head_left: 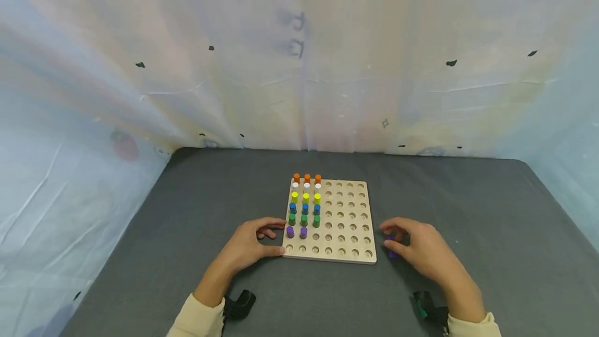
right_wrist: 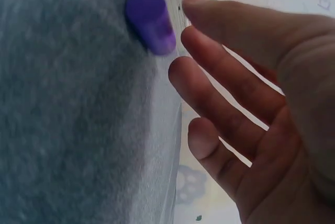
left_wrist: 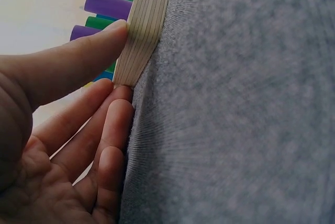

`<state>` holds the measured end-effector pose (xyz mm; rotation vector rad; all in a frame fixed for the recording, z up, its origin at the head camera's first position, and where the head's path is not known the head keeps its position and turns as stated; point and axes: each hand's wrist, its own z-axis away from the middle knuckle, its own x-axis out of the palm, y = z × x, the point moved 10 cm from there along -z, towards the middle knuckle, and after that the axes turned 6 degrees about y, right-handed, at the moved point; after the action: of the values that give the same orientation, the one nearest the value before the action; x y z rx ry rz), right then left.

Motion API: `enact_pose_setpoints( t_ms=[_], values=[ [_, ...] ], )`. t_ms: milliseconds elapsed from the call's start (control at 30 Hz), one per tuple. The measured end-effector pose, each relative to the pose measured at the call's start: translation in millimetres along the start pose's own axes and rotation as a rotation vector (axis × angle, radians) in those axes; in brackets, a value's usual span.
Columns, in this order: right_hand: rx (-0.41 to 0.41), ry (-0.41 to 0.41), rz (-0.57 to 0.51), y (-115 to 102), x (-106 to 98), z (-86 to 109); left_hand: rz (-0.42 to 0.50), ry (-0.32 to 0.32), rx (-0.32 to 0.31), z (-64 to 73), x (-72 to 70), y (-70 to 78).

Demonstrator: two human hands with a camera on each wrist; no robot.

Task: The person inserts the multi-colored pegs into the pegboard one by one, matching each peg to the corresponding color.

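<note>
A pale wooden pegboard (head_left: 346, 260) lies on the grey table. Its left side bears rows of pegs, three each in orange, white, yellow, blue and green. Two purple pegs (head_left: 303, 233) stand in the row nearer me. My left hand (head_left: 245, 246) touches the board's left edge, thumb by the near corner, fingers fairly straight farther up the side. To the right of the board, my right hand (head_left: 423, 248) hovers over a loose purple peg (right_wrist: 152, 22) that lies on the cloth. In the right wrist view its parted fingers are apart from this peg.
Grey cloth (head_left: 210, 186) covers the table. Pale printed sheeting (head_left: 346, 98) hangs along the back and both sides. The board's right part shows bare round holes. Each wrist wears a dark strap mount (head_left: 239, 305).
</note>
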<state>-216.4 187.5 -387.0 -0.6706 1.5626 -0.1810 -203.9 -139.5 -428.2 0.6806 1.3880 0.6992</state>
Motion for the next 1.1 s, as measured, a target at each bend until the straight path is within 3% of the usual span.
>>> enact_pose_setpoints(
  t_ms=[267,500,1100],
  values=[
    [-0.065,0.046,0.014,1.8,-12.8,2.8,0.007,0.007,-0.021,0.9,0.2,1.9],
    [-0.183,-0.057,0.013,-2.9,-0.2,7.4,-0.004,0.008,-0.028,0.6,-0.5,1.4],
    [-0.054,-0.022,0.081,2.2,-1.5,0.2,-0.018,0.001,-0.031,-0.3,-1.5,1.3]
  ],
)
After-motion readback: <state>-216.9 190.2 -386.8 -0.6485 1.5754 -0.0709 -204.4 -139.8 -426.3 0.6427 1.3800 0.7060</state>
